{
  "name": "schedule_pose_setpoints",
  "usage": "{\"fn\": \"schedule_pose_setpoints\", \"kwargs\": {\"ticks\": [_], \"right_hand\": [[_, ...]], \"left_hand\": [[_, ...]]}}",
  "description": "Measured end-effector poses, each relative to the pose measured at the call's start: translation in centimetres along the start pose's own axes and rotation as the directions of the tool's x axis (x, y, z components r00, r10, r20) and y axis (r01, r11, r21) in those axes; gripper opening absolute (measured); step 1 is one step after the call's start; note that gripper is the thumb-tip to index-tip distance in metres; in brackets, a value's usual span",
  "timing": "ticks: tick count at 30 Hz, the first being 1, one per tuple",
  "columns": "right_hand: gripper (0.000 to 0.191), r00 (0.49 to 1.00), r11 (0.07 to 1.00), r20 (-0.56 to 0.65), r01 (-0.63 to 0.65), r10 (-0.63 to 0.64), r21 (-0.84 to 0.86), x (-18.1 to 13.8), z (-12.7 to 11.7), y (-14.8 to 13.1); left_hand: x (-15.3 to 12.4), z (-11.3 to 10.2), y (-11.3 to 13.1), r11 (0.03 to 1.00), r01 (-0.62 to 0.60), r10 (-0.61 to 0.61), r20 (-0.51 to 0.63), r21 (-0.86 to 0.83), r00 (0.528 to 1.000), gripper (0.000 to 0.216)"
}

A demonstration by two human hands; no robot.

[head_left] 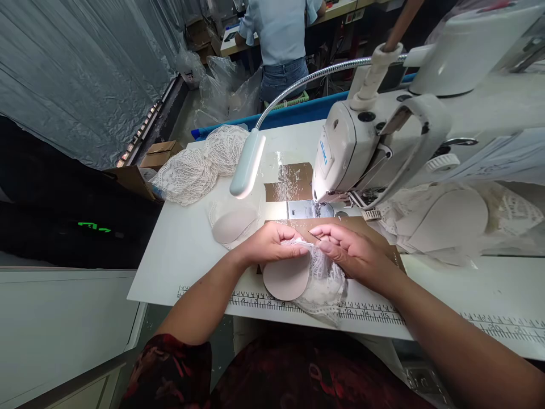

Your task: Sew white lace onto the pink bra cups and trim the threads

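My left hand (270, 243) is closed, pinching the top edge of a beige foam bra cup (286, 279) and the white lace (324, 279) lying over it. Fingers of my right hand (349, 250) are pressed together on the same lace edge, right beside the left fingertips. Both hands rest on the white sewing table (183, 250), just in front of the needle area (317, 209) of a white sewing machine (361, 147). Part of the lace hangs over the table's front edge, across a printed ruler (247, 299).
A second foam cup (233, 225) lies left of my hands, under a gooseneck lamp (248, 165). A pile of lace pieces (200, 165) sits at the table's back left. Stacked cups (443, 218) lie right of the machine. Another person (281, 40) stands at a far bench.
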State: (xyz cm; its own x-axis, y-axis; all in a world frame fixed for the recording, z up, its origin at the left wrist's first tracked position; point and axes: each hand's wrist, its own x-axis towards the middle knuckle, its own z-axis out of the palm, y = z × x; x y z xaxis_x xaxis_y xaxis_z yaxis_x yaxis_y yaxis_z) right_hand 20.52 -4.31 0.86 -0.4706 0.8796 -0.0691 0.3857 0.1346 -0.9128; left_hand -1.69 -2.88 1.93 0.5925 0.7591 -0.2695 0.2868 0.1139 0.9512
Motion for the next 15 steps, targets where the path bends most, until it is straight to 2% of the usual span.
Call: {"fn": "schedule_pose_setpoints", "kwargs": {"ticks": [4, 10, 15], "right_hand": [[0.036, 0.999, 1.000, 0.015, -0.031, 0.031, 0.004, 0.0, -0.7, -0.1], [0.033, 0.991, 0.999, 0.128, -0.031, 0.033, -0.018, 0.0, -0.8, -1.1], [0.027, 0.994, 0.998, 0.111, 0.030, -0.024, -0.055, 0.0, -0.4, -1.3]], "left_hand": [[-0.1, 0.0, 0.1, 0.999, 0.020, -0.019, 0.007, -0.025, 1.000, 0.034], [0.0, 0.0, 0.0, 0.999, 0.027, -0.026, 0.048, -0.025, 0.999, 0.038], [0.3, 0.1, -0.5, 0.998, 0.050, -0.047, 0.095, -0.028, 0.994, 0.040]]}}
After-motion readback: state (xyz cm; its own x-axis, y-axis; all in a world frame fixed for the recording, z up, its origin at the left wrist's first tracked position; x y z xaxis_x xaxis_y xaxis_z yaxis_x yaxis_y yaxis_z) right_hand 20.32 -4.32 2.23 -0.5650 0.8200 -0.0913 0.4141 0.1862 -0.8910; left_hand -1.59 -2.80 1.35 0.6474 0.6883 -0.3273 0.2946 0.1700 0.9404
